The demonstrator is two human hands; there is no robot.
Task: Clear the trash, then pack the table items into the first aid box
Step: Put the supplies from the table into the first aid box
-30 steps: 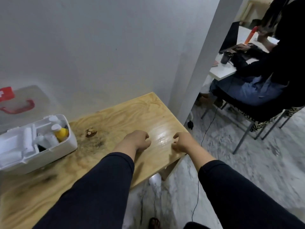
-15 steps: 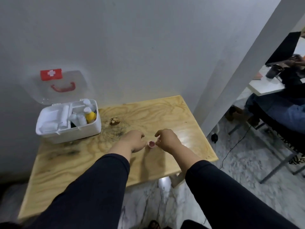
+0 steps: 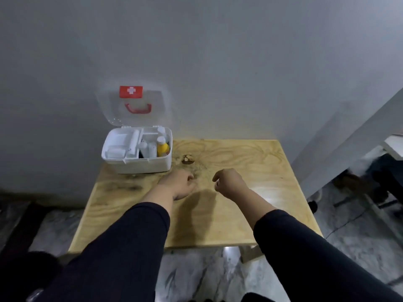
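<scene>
Near the frame's centre we held our left hand [image 3: 178,184] and right hand [image 3: 229,182] over the wooden table [image 3: 250,214], both loosely curled; we could not tell whether either gripped anything. Farther up and left, the first aid box [image 3: 139,158] stood open by the wall with bottles inside, 1 brown scrap [image 3: 188,159] just right of it.

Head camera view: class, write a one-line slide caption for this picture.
Both hands, left and right, hover curled over the wooden table beside the open first aid box, packed with supplies.
</scene>
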